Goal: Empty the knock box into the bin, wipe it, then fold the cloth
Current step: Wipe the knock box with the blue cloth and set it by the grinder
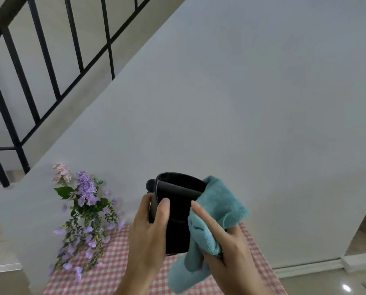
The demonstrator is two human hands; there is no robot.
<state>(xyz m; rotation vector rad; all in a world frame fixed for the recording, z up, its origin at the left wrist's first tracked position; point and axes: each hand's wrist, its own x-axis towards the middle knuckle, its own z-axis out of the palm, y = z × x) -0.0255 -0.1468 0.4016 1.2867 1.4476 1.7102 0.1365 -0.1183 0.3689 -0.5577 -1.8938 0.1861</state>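
A black knock box (177, 218) with a bar across its mouth is held up above the table, tilted so its opening faces up and away. My left hand (149, 235) grips its left side, thumb on the front wall. My right hand (224, 245) holds a teal cloth (218, 207) pressed against the box's right side and rim; the cloth's loose end hangs down below my hand. No bin is in view.
A table with a pink-and-white checked cloth (114, 271) lies below my hands. A bunch of purple and pink flowers (86, 211) stands at its left. A grey wall fills the background, with a black stair railing (39, 67) at upper left and tiled floor (337, 282) at lower right.
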